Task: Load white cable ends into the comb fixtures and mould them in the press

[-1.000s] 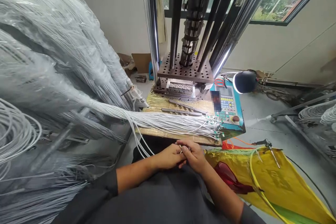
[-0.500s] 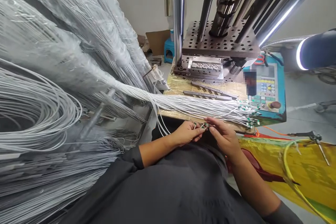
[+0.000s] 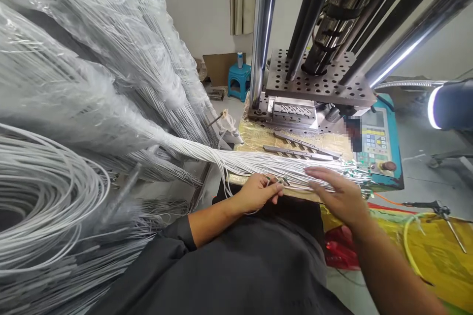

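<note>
Pinched between the thumb and fingers of my left hand (image 3: 259, 192) are a few white cable ends (image 3: 281, 181) with small green-and-white tips. Their far parts are partly hidden by the hand. My right hand (image 3: 342, 194) hovers at or just over the right part of a thick white cable bundle (image 3: 251, 162), fingers stretched out and apart. Whether it touches the cables I cannot tell. Green-tipped ends (image 3: 356, 171) of the bundle lie just beyond its fingers. Behind the bundle rest two dark metal bars (image 3: 295, 151) with notches, on the tan bench top (image 3: 254, 133).
A press with a drilled plate (image 3: 321, 78) stands over a metal mould (image 3: 293, 110) at the back. Its teal control panel (image 3: 384, 142) is at right, near a lit lamp (image 3: 438, 107). Plastic-wrapped cables (image 3: 92, 74) fill the left side. A blue stool (image 3: 239, 80) stands behind.
My right hand has left the cable ends near my left hand and moved right, over the bundle. My left hand still holds its cable ends. The view has shifted, so the bench sits lower.
</note>
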Motion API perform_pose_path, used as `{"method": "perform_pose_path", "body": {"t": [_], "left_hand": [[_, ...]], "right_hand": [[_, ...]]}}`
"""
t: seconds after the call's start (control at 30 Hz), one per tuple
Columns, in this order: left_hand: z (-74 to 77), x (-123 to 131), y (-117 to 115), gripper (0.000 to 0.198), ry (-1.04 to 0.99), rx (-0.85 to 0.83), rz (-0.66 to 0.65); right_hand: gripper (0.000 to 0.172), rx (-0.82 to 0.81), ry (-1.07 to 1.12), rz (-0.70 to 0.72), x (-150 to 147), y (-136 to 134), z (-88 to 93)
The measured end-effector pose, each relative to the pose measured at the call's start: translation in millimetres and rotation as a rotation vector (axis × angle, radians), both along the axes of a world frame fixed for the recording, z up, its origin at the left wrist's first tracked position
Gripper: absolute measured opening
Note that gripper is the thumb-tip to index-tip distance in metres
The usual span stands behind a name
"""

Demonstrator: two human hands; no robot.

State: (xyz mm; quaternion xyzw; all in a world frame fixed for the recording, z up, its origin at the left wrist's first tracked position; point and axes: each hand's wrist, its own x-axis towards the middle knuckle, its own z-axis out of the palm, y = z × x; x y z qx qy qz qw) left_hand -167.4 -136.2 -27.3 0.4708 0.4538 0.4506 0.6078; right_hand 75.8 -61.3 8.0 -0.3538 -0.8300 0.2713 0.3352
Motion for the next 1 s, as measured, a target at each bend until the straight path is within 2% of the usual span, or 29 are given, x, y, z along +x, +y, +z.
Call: {"method": "perform_pose_path", "body": {"t": [0.07, 0.1, 0.23, 0.33, 0.4, 0.5, 0.6, 0.73, 0.87, 1.0], "left_hand": [[6.9, -7.2, 20.7, 0.052, 0.061, 0.068, 0.141], [9.4, -9.3, 31.7, 0.05, 0.092, 0.088, 0.186], [11.1, -6.8, 70.9, 0.046, 0.205, 0.118, 0.206], [5.8, 1.0, 88.8, 0.048, 0.366, 0.19, 0.205], [1.0, 5.4, 95.1, 0.048, 0.455, 0.28, 0.197], [-5.6, 9.6, 98.8, 0.049, 0.515, 0.35, 0.174], [-7.7, 11.5, 99.8, 0.045, 0.557, 0.307, 0.156], [0.0, 14.7, 98.5, 0.033, 0.551, 0.318, 0.145], [9.9, 22.5, 89.4, 0.027, 0.548, 0.456, 0.139], [10.1, 31.6, 76.7, 0.028, 0.649, 0.558, 0.035]], "right_hand": [[0.026, 0.075, -0.125, -0.137, 11.1, 39.2, 9.3], [0.028, 0.079, -0.216, -0.16, 15.4, 59.9, 10.9], [0.03, -0.031, -0.62, -0.021, 20.2, 127.5, -3.9], [0.033, -0.058, -0.816, 0.057, 14.7, 148.8, -21.2], [0.034, -0.055, -0.914, 0.064, 9.9, 151.1, -26.7], [0.032, 0.005, -1.004, 0.108, 4.8, 148.3, -22.7], [0.031, 0.095, -0.959, 0.202, 4.3, 148.9, -8.4], [0.035, -0.004, -0.91, 0.228, 6.4, 150.0, 15.3], [0.04, -0.12, -0.825, 0.096, 8.8, 124.6, 24.3], [0.045, -0.408, -0.473, -0.122, 14.5, 80.9, 4.3]]}}
